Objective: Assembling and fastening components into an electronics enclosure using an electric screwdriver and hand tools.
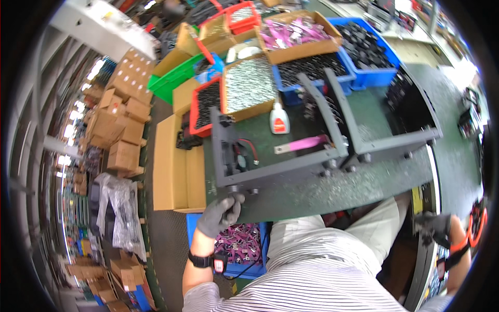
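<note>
My left hand, in a grey glove, grips the near left corner of a grey metal frame that lies on the green workbench. A small black fan with red and black wires sits inside the frame's left end. A pink strip with a metal tab lies within the frame. A second grey frame rests against it on the right. My right hand, in a dark glove, hangs low beside the bench's right edge; I cannot tell whether it holds anything.
A white glue bottle stands behind the frames. Cardboard boxes of silvery parts and pink parts, red trays and blue bins of black parts crowd the back. A blue bin of pink pieces sits under the bench.
</note>
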Motion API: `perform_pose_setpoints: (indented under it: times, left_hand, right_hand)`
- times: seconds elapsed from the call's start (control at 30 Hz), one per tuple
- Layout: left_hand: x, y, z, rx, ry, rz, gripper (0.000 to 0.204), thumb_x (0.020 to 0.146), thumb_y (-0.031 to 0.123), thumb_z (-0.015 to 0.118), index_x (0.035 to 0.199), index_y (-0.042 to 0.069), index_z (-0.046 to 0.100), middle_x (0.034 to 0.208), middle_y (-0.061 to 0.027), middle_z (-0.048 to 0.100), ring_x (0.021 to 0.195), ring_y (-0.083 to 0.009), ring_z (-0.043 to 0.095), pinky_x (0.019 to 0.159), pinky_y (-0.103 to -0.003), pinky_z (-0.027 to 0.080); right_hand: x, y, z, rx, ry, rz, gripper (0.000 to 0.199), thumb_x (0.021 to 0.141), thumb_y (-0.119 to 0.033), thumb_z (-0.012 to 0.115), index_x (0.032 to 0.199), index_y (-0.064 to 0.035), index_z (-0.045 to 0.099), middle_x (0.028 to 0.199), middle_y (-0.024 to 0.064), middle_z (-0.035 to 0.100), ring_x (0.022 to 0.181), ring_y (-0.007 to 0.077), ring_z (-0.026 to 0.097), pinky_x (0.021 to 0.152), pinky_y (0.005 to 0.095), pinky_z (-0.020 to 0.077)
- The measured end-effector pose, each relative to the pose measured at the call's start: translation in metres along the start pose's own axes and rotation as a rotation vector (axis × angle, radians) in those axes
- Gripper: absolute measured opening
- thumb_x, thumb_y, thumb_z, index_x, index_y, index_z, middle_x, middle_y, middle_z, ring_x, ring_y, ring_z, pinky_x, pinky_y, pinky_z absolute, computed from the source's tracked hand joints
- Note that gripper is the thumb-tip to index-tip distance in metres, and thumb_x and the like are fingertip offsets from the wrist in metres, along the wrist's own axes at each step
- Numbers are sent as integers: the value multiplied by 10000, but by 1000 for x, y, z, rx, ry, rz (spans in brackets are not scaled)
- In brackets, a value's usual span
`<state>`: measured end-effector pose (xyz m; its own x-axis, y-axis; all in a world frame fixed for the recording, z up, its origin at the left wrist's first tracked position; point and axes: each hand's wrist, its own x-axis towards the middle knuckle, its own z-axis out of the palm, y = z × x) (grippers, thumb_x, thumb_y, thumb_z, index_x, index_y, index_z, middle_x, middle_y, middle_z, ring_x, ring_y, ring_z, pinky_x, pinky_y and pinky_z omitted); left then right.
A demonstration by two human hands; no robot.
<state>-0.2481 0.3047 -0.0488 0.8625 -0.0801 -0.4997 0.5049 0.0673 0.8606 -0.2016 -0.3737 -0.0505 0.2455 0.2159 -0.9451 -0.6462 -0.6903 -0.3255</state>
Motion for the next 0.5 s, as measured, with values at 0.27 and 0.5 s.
perform_pose_setpoints:
  times: [0.27, 0.5]
  left_hand:
    - [11, 2, 92, -151, -479, -148, 339, 983, 322, 590, 1134, 29, 670, 776, 37, 531, 609, -35, 424, 513, -168, 326]
    - [58, 25, 185, -111, -621, -294, 312, 983, 155, 552, 1256, 20, 619, 899, 18, 592, 713, -39, 481, 619, -179, 409]
  right_hand:
    - [-55, -12, 24, 186, 182, 63, 240, 869, -79, 614, 1106, -79, 581, 892, 63, 608, 728, 179, 631, 602, 373, 564]
    - [-144, -26, 65, -27, 352, -44, 446, 734, -35, 659, 1174, -41, 589, 814, 23, 585, 712, 123, 578, 641, 287, 491]
